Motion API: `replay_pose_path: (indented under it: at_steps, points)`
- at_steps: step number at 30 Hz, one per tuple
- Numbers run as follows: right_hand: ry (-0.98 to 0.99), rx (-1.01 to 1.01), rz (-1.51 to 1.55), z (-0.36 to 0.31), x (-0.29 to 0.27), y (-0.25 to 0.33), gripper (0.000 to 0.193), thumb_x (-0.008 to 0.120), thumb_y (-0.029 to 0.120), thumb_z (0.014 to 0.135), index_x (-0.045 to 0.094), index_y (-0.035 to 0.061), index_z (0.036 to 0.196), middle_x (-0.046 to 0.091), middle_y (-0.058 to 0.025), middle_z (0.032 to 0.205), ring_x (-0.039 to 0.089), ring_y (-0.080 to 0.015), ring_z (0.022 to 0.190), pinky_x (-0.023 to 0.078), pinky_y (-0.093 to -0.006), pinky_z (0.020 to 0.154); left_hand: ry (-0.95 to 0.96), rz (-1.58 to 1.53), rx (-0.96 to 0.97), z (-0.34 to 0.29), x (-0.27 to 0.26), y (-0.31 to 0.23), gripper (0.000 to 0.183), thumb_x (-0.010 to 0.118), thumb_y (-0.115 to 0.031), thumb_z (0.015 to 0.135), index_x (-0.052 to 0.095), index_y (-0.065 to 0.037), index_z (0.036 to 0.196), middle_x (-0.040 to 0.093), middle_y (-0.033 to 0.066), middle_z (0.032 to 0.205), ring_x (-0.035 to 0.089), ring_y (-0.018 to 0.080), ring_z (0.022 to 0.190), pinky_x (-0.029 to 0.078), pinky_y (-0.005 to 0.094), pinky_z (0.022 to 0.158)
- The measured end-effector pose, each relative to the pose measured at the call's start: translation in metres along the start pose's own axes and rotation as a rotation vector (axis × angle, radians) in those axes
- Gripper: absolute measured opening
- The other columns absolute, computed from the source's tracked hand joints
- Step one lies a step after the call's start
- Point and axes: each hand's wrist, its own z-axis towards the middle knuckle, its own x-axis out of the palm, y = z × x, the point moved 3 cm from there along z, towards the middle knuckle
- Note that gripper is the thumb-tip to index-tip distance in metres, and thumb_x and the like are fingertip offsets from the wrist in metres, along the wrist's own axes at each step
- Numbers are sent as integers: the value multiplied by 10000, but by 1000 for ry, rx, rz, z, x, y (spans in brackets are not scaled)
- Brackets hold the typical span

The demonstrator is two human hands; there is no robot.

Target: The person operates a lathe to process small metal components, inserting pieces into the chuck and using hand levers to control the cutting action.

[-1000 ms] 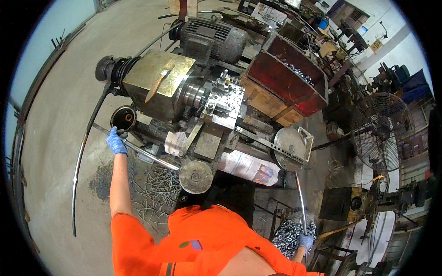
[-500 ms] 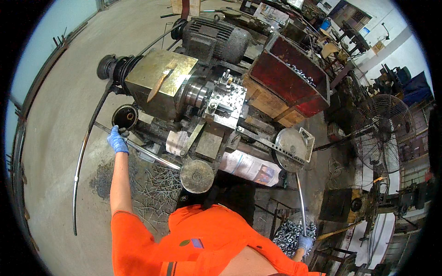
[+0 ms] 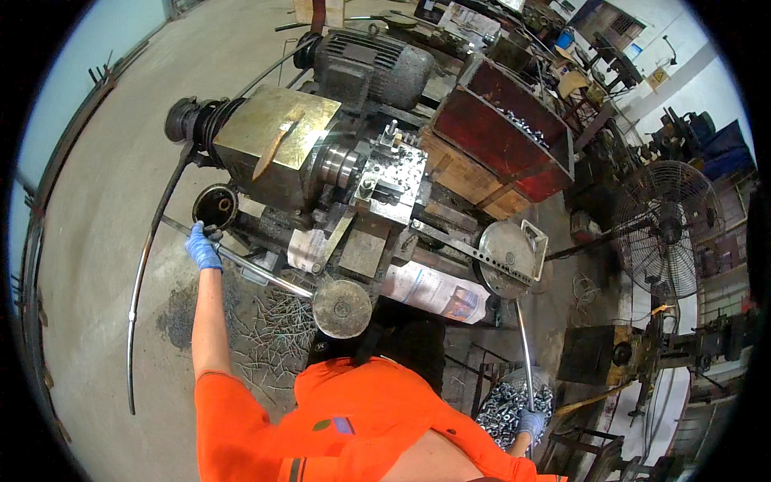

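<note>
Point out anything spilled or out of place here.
Metal-looking strands and a dark granular patch litter the floor below the left hand in the picture; they look spilled because nothing contains them.

Dull beige floor (image 3: 88, 281), pale blue wall (image 3: 92, 56) at far left, white wall (image 3: 707, 90) at upper right.

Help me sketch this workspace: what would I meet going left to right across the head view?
Gloved left hand → wooden-handled tool → nearer round metal disc → printed sheet → gloved right hand → fan cage.
</note>
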Motion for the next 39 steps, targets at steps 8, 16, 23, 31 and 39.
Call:
replay_pose_path:
  at_steps: [8, 16, 23, 31, 39]
  points:
    - [-113, -136, -67, -25, -13, 9, 376, 683, 319, 605, 645, 15, 823, 636, -225, 862, 618, -371, 813, 490, -411, 744, 7, -1, 4, 0, -1, 1, 186, 574, -120, 815, 542, 62, 836, 611, 176, 636, 561, 232, 405, 493, 314, 371]
    - [-111, -92, -19, -25, -13, 10, 387, 709, 326, 597, 656, 5, 806, 639, -223, 863, 616, -380, 802, 488, -426, 732, 18, 46, -16, -1, 0, -3, 162, 564, -134, 817, 548, 27, 821, 611, 163, 668, 569, 248, 469, 513, 331, 426]
    - [-112, -86, 31, -21, -8, 5, 435, 736, 361, 569, 654, -5, 787, 641, -232, 808, 625, -375, 750, 493, -431, 706, -5, -20, -23, -4, 1, -4, 177, 579, -100, 805, 520, 65, 827, 603, 185, 641, 553, 243, 416, 499, 326, 389]
    - [-107, -74, -9, -18, 1, 2, 410, 733, 357, 567, 654, 13, 778, 648, -211, 825, 627, -356, 760, 491, -425, 704, 28, -12, -26, -3, 0, -3, 172, 574, -112, 810, 528, 51, 834, 608, 180, 641, 563, 240, 425, 504, 320, 398]
    - [52, -188, 123, -26, -12, 34, 496, 682, 408, 651, 643, 26, 964, 642, -204, 926, 616, -350, 848, 477, -400, 761, 6, 23, -36, -4, 3, -3, 177, 558, -145, 814, 543, 29, 836, 610, 176, 660, 550, 254, 430, 494, 332, 408]
